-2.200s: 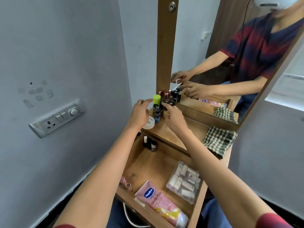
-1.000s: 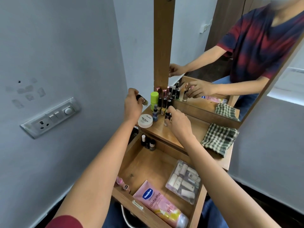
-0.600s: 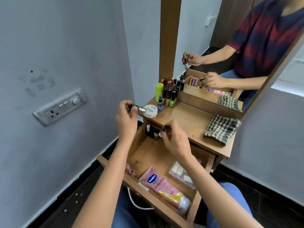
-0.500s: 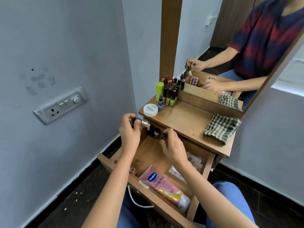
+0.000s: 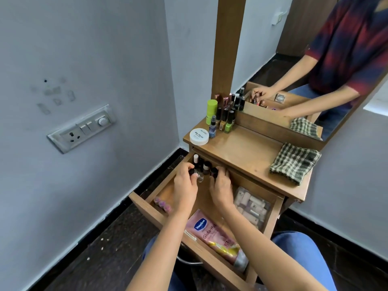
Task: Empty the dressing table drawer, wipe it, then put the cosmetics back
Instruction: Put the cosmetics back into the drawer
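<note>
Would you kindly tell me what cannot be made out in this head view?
Head view:
Dark bottle in right hand: mostly covered by the grip.
Clear bottle in left hand: label too small.
Clear box: contents blurred.
Drawer back: hidden under the tabletop.

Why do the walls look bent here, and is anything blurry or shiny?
Head view: the wide-angle lens bows the wall and tilts the switch plate; soft, even light leaves only faint shadows; the left hand and right hand in the drawer look slightly smeared, while the Vaseline tube label reads clearly, with a little glare near its cap end.
</note>
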